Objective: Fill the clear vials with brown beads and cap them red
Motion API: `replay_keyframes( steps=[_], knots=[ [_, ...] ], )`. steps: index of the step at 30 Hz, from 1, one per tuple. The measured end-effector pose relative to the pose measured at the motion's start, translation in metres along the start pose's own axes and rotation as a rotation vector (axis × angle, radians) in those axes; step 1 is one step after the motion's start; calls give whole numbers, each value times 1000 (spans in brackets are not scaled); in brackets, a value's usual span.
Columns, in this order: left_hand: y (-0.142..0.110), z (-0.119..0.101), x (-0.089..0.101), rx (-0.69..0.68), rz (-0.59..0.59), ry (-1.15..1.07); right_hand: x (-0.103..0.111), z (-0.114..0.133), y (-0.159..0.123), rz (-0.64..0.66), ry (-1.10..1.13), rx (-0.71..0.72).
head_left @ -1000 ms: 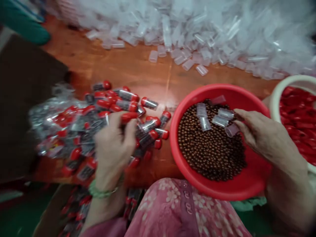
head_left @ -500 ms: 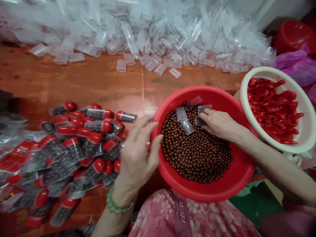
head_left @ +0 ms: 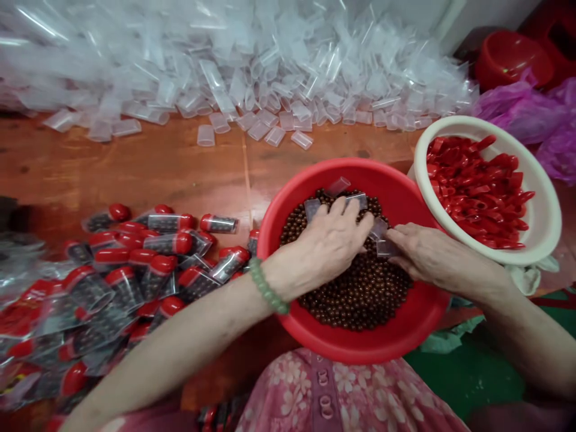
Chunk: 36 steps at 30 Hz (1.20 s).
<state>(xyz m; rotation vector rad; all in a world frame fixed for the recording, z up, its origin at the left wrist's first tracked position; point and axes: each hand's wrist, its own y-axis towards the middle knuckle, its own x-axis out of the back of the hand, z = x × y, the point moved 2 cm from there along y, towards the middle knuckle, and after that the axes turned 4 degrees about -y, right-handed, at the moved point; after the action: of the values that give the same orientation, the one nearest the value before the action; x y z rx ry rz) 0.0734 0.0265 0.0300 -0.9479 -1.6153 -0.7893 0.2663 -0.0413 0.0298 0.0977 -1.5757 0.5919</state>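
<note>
Head view. R hand (head_left: 423, 257) in from the R, low over the basin, thumb + fingers pinching a clear tube (head_left: 387, 248). Tube's long axis approx L–R, L end sticking out twd the other hand; R end hidden by fingertips. Second tube (head_left: 378, 229) just beside it, sitting at a slant, btwn the two hands.

L hand (head_left: 326, 246) reaches in palm down, fingers spread + bent over more tubes; fingertips hidden, can't tell if it grips any. Tube by its fingers, far side (head_left: 359, 200): axis abt L–R, R end tipped slightly away. Back tube (head_left: 337, 186) leans on basin wall, diag, R end farther off. One more under the L fingers, mostly covered, axis unclear.

Materials: tubes = thin see-thru plastic, short, flattened, hollow. Brown beads (head_left: 360, 300) = small, round, glossy, heaped. Red basin (head_left: 351, 346) = smooth round plastic, thick rim. Green bracelet (head_left: 267, 288) = round beads, L wrist.

L side of table (head_left: 189, 165) (shiny orange-brown wood): pile of filled tubes (head_left: 162, 243), dark beads inside, rounded red caps, axes mixed; lone filled tube (head_left: 219, 224) lies L–R, cap pointing L. Far side: big heap of clear tubes (head_left: 265, 90). R: white tub (head_left: 546, 222) w/ glossy red caps (head_left: 477, 192).
</note>
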Motion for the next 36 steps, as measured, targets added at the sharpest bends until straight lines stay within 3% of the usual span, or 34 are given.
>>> replay_keyframes(
  steps=[6, 9, 13, 19, 24, 26, 31, 34, 36],
  knots=[
    [64, -20, -59, -344, -15, 140, -20, -3, -22, -34, -220, -67],
    [72, -13, -77, -317, -14, 176, -23, -6, -19, -14, -161, -113],
    [68, 11, -67, -186, 24, 224, -18, -16, -1, -18, -126, -227],
    [52, 41, -40, -193, 102, 224, -6, -33, 53, 21, -155, -283],
    [30, 51, -33, -215, 111, 270, 0, -25, 103, -48, -134, -66],
    [25, 55, -34, -223, 121, 266, 0, -24, 115, -25, -107, -52],
    [23, 65, -34, -226, 105, 199, -14, -33, 114, 96, 67, -78],
    [24, 66, -31, -210, 51, 170, -31, -38, 98, 237, 254, -211],
    [25, 68, -33, -194, 23, 151, -40, -33, 84, 255, 431, -282]
  ],
)
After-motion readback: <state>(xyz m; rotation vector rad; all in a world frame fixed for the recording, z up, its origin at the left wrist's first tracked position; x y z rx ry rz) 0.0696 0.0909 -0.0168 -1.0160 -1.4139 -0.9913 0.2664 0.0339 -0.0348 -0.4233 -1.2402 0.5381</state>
